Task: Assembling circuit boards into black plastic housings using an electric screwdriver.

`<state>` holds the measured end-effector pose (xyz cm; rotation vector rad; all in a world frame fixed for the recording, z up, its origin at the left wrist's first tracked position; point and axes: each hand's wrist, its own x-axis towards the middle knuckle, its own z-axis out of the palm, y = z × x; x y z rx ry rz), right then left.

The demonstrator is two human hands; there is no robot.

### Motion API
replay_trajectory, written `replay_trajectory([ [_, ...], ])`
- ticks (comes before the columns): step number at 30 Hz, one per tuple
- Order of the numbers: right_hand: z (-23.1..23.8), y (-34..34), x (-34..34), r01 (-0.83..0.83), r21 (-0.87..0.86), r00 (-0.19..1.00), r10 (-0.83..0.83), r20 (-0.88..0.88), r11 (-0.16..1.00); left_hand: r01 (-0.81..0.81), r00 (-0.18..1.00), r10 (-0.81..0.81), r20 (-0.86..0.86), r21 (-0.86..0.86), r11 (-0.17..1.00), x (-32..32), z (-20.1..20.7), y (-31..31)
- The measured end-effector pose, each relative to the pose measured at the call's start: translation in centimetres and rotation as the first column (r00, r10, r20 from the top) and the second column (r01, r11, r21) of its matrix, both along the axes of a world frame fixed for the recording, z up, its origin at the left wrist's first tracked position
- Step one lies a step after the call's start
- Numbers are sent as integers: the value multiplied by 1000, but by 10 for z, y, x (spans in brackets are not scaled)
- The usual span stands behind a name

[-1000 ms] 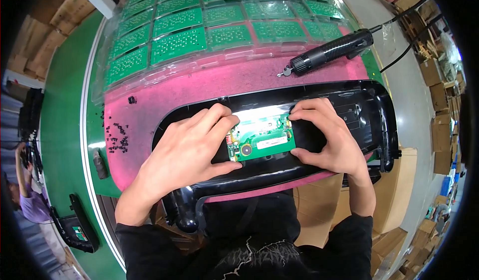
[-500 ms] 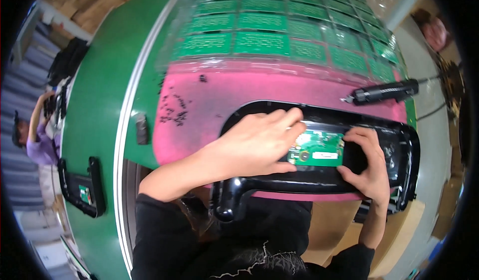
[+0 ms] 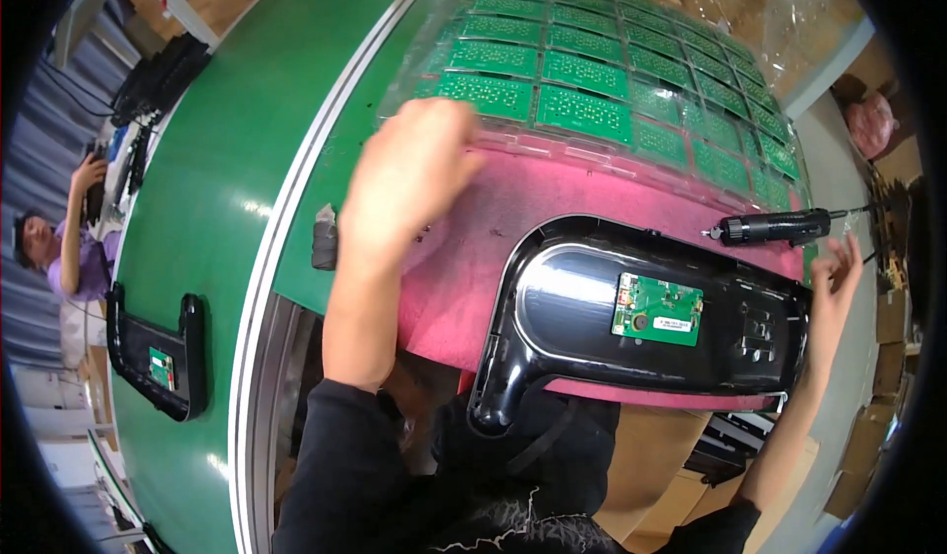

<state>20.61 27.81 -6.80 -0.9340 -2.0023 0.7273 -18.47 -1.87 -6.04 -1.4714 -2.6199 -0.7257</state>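
Observation:
A green circuit board (image 3: pixel 659 309) lies flat in a glossy black plastic housing (image 3: pixel 582 357), with neither hand touching it. My left hand (image 3: pixel 409 174) hangs over the left part of the pink mat, near the green boards' tray. Its fingers point down and away, blurred and mostly hidden, so their grip does not show. Past the housing's right end, my right hand (image 3: pixel 838 276) is open with fingers apart and nothing visible in it. A black electric screwdriver (image 3: pixel 774 227) lies just beyond it on the mat, its cord running off to the right.
Clear plastic trays of green circuit boards (image 3: pixel 584 110) stand at the back of the pink mat (image 3: pixel 513 194). A small dark wrapped object (image 3: pixel 325 238) sits left of the mat. Across a metal rail, another black housing (image 3: pixel 158 352) rests on the green surface. A co-worker (image 3: pixel 69 248) is at far left.
Both hands have let go of the circuit board, which now lies in the housing. My left hand moved left and away over the mat; my right hand moved right toward the screwdriver.

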Motion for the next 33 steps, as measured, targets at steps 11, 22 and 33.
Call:
replay_trajectory([
  [11,5,55,-66,125,-457,853,-331,-403,881,-55,949,201,243,-502,863,-19,-3,0],
  [22,18,-35,-122,-638,-242,546,209,-811,731,-48,969,111,219,-276,960,-7,-3,-3],
  [33,47,-144,-117,-846,-55,143,127,-982,530,288,314,-639,703,571,769,90,-4,34],
])
